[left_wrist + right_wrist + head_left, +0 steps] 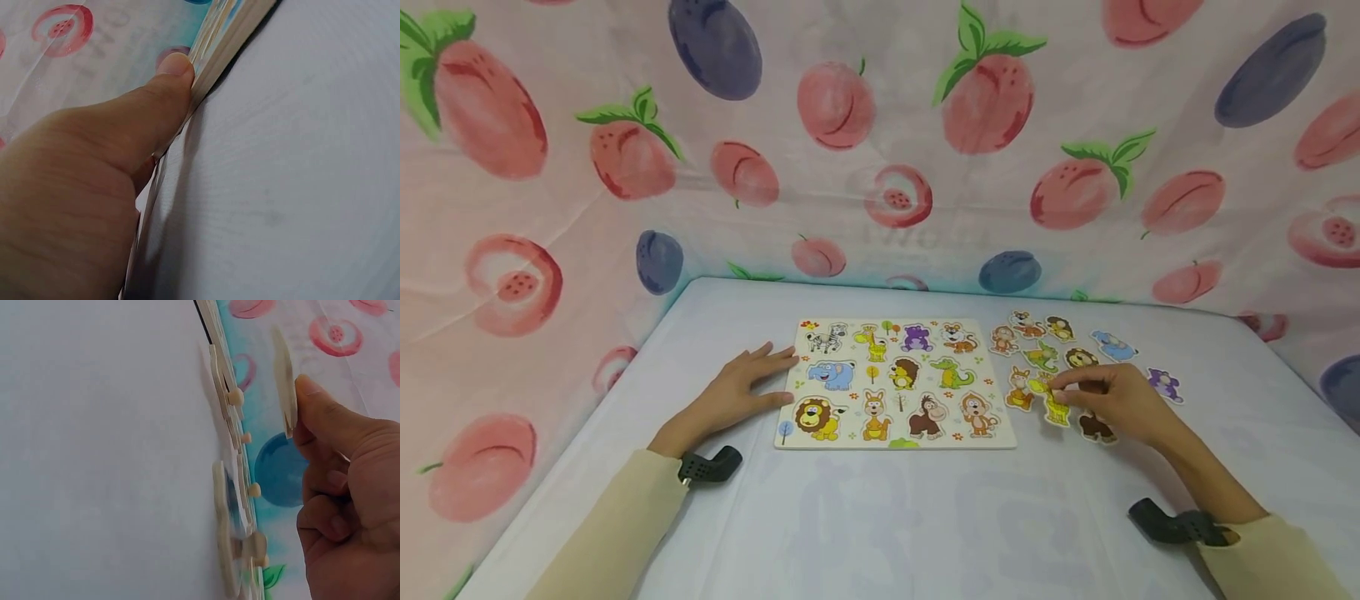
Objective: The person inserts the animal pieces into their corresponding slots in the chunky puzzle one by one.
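My left hand (745, 390) spreads its fingers loosely against the left edge of the flat board (850, 442), which carries 11 cartoon animals (876, 418) to their right; whether any is a fitted piece, I cannot tell. Just left of my right fingertips lies the kangaroo piece (1019, 392). My right hand (1116, 398) pinches the yellow giraffe piece (1056, 412). Right of those fingers lies the purple piece (1165, 385). Only the right wrist view shows stubby, pale, round-headed pegs (255, 489) on pieces.
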`<act>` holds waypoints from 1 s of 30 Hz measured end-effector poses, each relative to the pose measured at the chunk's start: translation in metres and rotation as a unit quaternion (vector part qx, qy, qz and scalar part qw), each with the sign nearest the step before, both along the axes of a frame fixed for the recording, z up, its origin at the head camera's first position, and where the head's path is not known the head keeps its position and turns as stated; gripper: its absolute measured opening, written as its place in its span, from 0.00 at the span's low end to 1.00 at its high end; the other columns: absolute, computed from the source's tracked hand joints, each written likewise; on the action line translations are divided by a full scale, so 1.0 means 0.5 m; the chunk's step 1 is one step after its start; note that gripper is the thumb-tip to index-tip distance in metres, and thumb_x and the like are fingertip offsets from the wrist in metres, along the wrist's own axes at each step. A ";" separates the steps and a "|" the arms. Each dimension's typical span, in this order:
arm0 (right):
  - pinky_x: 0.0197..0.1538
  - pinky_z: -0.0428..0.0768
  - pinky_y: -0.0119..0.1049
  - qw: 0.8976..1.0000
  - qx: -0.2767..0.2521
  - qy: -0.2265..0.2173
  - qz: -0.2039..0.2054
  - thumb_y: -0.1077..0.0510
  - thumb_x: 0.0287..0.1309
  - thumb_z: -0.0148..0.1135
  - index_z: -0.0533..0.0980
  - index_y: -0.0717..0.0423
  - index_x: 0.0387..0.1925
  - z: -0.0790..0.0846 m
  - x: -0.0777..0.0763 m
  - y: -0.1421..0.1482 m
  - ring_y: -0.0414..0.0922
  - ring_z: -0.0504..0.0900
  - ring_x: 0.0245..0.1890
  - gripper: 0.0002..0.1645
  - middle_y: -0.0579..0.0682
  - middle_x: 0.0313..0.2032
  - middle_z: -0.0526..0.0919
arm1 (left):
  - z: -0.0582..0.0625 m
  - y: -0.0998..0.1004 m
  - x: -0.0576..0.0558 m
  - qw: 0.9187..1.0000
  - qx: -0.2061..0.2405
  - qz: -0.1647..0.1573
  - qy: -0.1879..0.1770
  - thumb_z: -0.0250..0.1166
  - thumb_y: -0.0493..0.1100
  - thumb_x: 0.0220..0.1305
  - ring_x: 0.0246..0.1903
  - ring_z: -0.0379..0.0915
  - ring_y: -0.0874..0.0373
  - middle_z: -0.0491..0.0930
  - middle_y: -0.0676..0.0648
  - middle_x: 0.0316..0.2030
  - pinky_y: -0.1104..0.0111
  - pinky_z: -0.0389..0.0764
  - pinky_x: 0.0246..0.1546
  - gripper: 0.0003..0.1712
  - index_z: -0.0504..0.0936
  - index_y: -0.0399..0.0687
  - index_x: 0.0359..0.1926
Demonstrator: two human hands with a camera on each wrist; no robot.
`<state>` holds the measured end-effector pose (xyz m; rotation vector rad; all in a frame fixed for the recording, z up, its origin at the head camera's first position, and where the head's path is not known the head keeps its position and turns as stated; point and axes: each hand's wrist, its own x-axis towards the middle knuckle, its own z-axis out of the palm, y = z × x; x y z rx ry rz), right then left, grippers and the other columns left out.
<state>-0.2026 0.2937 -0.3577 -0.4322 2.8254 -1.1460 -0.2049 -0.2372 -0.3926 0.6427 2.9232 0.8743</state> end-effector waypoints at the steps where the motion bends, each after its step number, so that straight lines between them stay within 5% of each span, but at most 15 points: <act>1: 0.16 0.67 0.34 1.000 -0.001 0.000 0.001 0.46 0.52 0.70 0.84 0.48 0.42 0.001 -0.002 -0.003 0.48 0.70 0.22 0.17 0.54 0.25 0.73 | 0.000 0.000 0.000 1.000 0.001 -0.001 0.001 0.64 0.61 0.59 0.72 0.41 0.45 0.60 0.52 0.70 0.45 0.39 0.68 0.39 0.68 0.52 0.68; 5: 0.14 0.65 0.35 1.000 0.002 0.007 0.004 0.44 0.52 0.70 0.85 0.46 0.41 0.008 -0.011 -0.019 0.48 0.68 0.21 0.17 0.53 0.24 0.69 | 0.000 0.002 0.000 1.000 0.004 -0.007 0.006 0.65 0.61 0.59 0.72 0.41 0.44 0.60 0.51 0.69 0.45 0.39 0.68 0.39 0.69 0.52 0.68; 17: 0.23 0.69 0.32 0.999 -0.009 0.037 0.026 0.46 0.51 0.71 0.85 0.42 0.39 0.015 -0.044 -0.067 0.48 0.71 0.29 0.13 0.46 0.35 0.83 | -0.001 0.003 0.001 1.000 0.000 -0.001 0.008 0.65 0.60 0.59 0.72 0.41 0.44 0.61 0.51 0.69 0.44 0.39 0.68 0.39 0.68 0.52 0.68; 30: 0.23 0.65 0.34 0.997 -0.023 0.049 0.049 0.47 0.52 0.71 0.85 0.43 0.39 0.019 -0.073 -0.118 0.49 0.67 0.25 0.12 0.50 0.25 0.73 | 0.001 0.000 0.002 1.000 0.000 -0.004 0.015 0.64 0.60 0.60 0.71 0.42 0.43 0.61 0.50 0.69 0.45 0.39 0.68 0.39 0.68 0.51 0.68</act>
